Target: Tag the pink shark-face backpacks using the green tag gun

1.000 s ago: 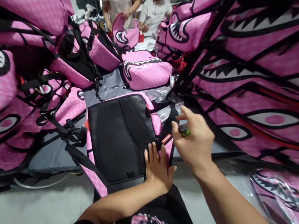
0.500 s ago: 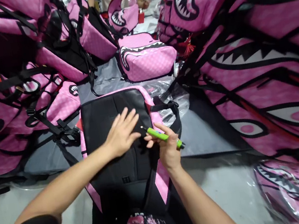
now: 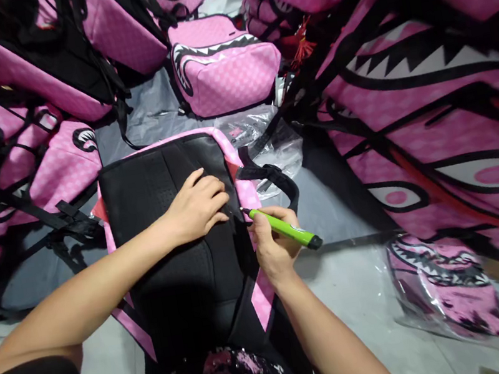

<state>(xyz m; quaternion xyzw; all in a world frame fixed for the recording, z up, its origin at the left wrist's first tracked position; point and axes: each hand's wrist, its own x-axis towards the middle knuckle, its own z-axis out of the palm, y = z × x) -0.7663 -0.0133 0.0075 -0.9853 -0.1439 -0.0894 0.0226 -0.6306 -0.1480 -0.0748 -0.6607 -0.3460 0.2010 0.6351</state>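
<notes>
A pink backpack (image 3: 140, 185) lies with its black padded back panel facing up, its lower end close to my body. My left hand (image 3: 198, 207) rests flat on that panel, right of its middle, fingers stretched out and holding nothing. Between the fingers and thumb of my right hand (image 3: 275, 255) is a bright green marker (image 3: 287, 230) with a black end. Its dark tip points left at the panel's right edge; whether it touches I cannot tell. A black strap (image 3: 284, 184) loops out beside the pack's right side.
Piled pink shark-face backpacks stand on the left (image 3: 67, 159) and right (image 3: 479, 176). Another pink bag (image 3: 229, 73) sits behind on the grey surface (image 3: 147, 111), near clear plastic wrap (image 3: 290, 142). A plastic-wrapped pink bag (image 3: 450, 288) lies low at right.
My right hand has turned the marker into a writing grip, its tip now at the panel's right edge. My left hand has settled on the panel, fingers closer together. The view has tilted down.
</notes>
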